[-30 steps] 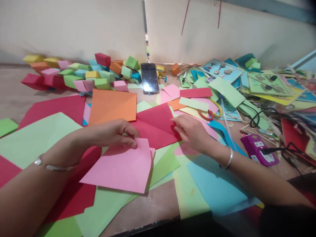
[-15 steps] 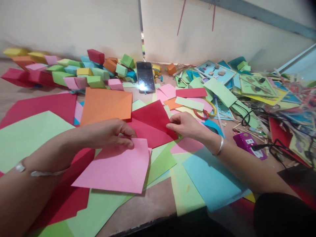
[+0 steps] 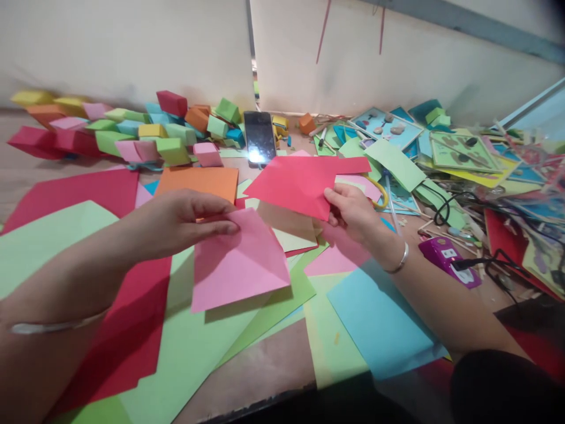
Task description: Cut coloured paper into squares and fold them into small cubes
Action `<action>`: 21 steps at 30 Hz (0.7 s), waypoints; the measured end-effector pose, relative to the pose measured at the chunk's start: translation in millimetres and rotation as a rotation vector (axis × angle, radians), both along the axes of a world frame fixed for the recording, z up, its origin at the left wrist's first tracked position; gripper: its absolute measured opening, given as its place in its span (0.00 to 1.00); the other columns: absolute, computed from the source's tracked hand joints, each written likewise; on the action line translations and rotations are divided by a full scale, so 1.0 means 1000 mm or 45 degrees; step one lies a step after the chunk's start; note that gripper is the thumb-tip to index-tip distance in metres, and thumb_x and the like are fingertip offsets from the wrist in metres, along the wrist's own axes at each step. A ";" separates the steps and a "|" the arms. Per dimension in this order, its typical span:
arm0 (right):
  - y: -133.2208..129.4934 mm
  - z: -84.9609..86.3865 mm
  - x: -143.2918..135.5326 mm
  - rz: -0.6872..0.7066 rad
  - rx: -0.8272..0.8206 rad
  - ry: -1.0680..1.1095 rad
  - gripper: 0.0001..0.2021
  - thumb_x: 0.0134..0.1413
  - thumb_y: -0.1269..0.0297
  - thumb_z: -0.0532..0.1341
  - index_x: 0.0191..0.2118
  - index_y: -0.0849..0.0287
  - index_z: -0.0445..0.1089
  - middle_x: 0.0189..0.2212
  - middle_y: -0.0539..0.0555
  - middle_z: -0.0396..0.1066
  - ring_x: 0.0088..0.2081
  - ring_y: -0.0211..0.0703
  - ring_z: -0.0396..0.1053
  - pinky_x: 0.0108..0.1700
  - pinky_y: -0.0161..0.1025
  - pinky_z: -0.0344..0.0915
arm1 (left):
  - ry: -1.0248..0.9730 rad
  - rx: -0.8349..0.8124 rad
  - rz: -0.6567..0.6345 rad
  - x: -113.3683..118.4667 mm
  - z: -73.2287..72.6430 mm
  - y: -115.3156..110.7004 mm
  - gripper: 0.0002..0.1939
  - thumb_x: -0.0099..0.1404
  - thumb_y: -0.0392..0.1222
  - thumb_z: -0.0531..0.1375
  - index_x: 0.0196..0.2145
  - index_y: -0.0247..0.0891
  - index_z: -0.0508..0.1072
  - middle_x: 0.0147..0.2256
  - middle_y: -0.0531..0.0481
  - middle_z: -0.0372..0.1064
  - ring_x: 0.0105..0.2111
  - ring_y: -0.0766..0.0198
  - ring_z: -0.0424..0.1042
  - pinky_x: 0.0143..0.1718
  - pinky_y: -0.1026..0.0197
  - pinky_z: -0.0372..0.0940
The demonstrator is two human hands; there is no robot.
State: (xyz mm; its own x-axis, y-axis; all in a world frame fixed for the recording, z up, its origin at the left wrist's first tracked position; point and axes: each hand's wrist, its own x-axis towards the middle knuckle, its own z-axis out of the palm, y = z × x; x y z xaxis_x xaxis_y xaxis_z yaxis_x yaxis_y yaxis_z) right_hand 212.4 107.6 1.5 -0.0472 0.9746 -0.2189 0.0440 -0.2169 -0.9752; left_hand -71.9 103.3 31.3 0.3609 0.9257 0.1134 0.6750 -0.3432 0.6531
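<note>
My left hand (image 3: 200,221) pinches the upper edge of a pink sheet of paper (image 3: 242,265), tilted above the green sheets. Between the thumb and fingers of my right hand (image 3: 351,209) is a red sheet of paper (image 3: 295,185), raised off the pile by its right corner. Beneath the red sheet lies a pale cream paper (image 3: 293,235). An orange sheet (image 3: 200,181) lies behind my left hand, partly covered by it. Below my right forearm rests a light blue sheet (image 3: 379,324).
Folded paper boxes (image 3: 150,132) in several colours line the back left. A phone (image 3: 260,138) leans upright at the back. Toward the right are a purple power socket (image 3: 448,259) with a black cable, paper scraps, and a picture card with stones (image 3: 386,129).
My right hand has lifted the red sheet off the pile, uncovering the cream paper. My left hand has raised the pink sheet and moved it slightly up and away.
</note>
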 end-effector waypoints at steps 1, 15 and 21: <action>0.001 0.000 0.001 -0.019 0.017 0.006 0.14 0.63 0.69 0.58 0.26 0.58 0.60 0.13 0.42 0.60 0.12 0.28 0.56 0.16 0.26 0.53 | 0.038 -0.058 -0.038 0.003 -0.004 0.000 0.15 0.52 0.55 0.62 0.20 0.43 0.78 0.17 0.54 0.71 0.17 0.65 0.68 0.17 0.66 0.60; 0.001 -0.003 0.006 0.002 0.203 -0.103 0.11 0.65 0.69 0.54 0.29 0.56 0.59 0.13 0.41 0.59 0.13 0.29 0.56 0.17 0.27 0.51 | 0.238 0.719 -0.079 0.008 -0.057 0.017 0.13 0.64 0.48 0.59 0.28 0.42 0.80 0.29 0.47 0.69 0.28 0.60 0.65 0.28 0.58 0.58; -0.002 -0.002 0.006 0.121 0.244 -0.182 0.09 0.65 0.66 0.54 0.32 0.56 0.62 0.16 0.42 0.60 0.15 0.31 0.58 0.20 0.30 0.53 | 0.246 0.786 -0.226 0.011 -0.056 0.013 0.15 0.71 0.44 0.53 0.31 0.42 0.77 0.33 0.46 0.77 0.35 0.58 0.72 0.35 0.56 0.64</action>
